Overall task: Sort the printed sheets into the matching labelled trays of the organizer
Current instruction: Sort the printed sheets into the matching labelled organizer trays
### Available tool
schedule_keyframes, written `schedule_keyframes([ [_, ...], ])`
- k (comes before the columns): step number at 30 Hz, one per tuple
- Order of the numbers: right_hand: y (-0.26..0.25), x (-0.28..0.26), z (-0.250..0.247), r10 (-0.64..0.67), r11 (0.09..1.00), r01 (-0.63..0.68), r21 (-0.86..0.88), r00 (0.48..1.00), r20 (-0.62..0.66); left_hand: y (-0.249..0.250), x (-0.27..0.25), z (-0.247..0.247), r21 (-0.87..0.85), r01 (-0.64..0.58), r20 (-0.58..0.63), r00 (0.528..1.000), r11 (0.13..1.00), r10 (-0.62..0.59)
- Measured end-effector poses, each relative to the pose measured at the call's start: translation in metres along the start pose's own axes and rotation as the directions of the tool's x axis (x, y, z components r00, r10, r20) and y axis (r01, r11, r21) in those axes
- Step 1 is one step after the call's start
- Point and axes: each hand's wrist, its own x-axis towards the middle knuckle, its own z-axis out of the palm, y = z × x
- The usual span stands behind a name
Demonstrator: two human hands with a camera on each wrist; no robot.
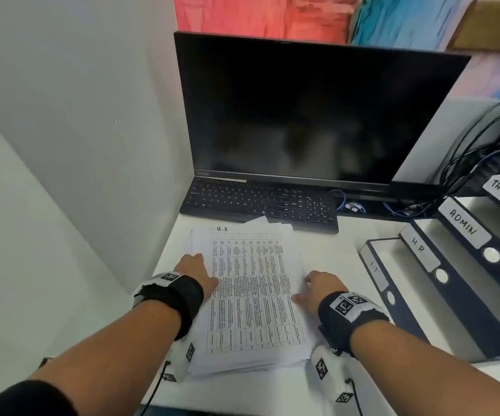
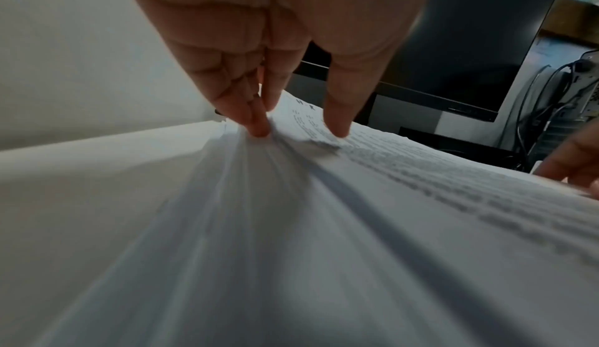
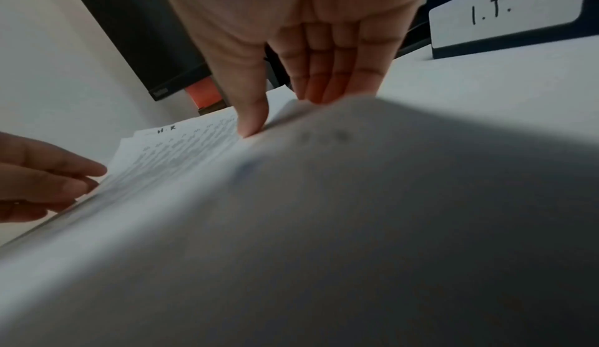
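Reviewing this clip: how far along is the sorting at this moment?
Barely begun, by the look of it. Done: nothing visibly filed; the tray interiors are not clearly visible. In hand: the left hand and right hand touch the two side edges of the paper stack, whose top sheet is marked H-R. Left: that sheet should go to the HR tray, then the rest of the stack.

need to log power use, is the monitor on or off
Off, or at least blank: the monitor screen is uniformly black in the head view, showing only faint reflections behind the keyboard.
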Motion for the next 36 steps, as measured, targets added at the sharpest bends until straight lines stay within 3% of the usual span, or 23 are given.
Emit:
schedule_keyframes([
  [4, 0.004, 0.001, -0.001, 0.005, 0.996, -0.005, 0.086, 1.0, -0.004, -0.002, 0.0, -0.003, 0.01, -0.016, 0.01, 1.0, 1.0, 0.016],
  [11, 0.021, -0.008, 0.006, -0.055, 0.997, 0.054, 0.054, 0.998, 0.016, -0.008, -0.009, -0.004, 0.001, -0.078, 0.045, 0.996, 0.997, 0.078],
  [19, 0.037, -0.021, 0.016, -0.115, 0.985, 0.115, 0.127, 0.993, -0.009, -0.01, -0.025, 0.015, -0.171, -0.151, 0.038, 0.986, 0.974, 0.16],
  [28, 0.062, -0.013, 0.01, 0.105, 0.914, -0.065, 0.401, 0.991, -0.08, -0.011, -0.023, 0.01, -0.155, -0.216, 0.095, 0.968, 0.964, 0.232],
  [33, 0.092, -0.015, -0.001, 0.153, 0.823, -0.103, 0.559, 0.987, -0.043, -0.016, -0.011, -0.007, -0.017, -0.173, 0.085, 0.981, 0.985, 0.174],
  [36, 0.101, -0.014, 0.0, 0.16, 0.83, -0.124, 0.544, 0.987, -0.019, -0.013, -0.003, -0.016, 0.018, -0.142, 0.083, 0.987, 0.99, 0.14],
])
